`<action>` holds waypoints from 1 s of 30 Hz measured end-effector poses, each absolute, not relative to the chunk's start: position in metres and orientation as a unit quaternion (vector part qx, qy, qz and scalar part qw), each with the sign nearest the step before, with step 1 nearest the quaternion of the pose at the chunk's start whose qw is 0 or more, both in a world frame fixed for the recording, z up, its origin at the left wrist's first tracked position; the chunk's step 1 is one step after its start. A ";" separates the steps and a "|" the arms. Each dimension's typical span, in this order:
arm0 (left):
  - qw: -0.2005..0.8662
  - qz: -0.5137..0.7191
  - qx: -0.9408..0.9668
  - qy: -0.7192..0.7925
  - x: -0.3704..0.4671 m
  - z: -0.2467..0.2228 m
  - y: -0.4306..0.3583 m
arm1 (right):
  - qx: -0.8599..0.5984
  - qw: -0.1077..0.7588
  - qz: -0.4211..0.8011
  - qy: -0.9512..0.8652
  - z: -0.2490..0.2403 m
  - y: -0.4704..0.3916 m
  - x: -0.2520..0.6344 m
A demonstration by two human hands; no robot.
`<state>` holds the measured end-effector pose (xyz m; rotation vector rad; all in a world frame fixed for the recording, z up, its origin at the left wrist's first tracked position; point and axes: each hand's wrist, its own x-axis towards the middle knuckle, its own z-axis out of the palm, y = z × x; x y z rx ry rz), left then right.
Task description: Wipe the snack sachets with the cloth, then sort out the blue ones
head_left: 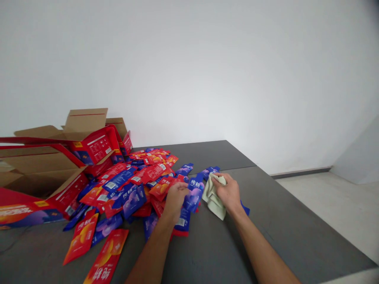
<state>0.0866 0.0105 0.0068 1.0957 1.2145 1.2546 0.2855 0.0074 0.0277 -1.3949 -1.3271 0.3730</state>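
My left hand point(177, 196) pinches the left edge of a blue snack pouch point(195, 192) with purple fruit printed on it, holding it up over the table. In my right hand point(228, 193) is a crumpled pale cloth point(213, 199), close beside the pouch's right edge. Behind the cloth lies another blue pouch point(210, 171), partly covered. Part of a further blue pouch point(245, 209) shows beyond my right wrist. To the left spreads a pile of red pouches point(156, 172) and blue pouches point(134, 200), some under my left forearm.
Opened red cardboard boxes point(96, 145) stand at the left, flaps up, one nearer box point(32, 209) among them. Two loose red pouches point(107, 254) lie near the front. The dark table point(284, 232) ends at a slanting right edge, with pale floor beyond. A white wall point(189, 79) rises behind.
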 end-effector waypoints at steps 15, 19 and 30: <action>0.633 0.526 0.493 0.283 0.106 0.015 -0.006 | -0.476 0.541 0.219 -0.657 0.026 -0.003 0.257; 0.581 0.512 0.552 0.309 0.105 0.010 -0.006 | -0.474 0.548 0.213 -0.655 0.026 -0.004 0.257; 0.532 0.551 0.547 0.339 0.095 -0.011 0.008 | -0.361 0.464 0.196 -0.784 0.022 -0.016 0.238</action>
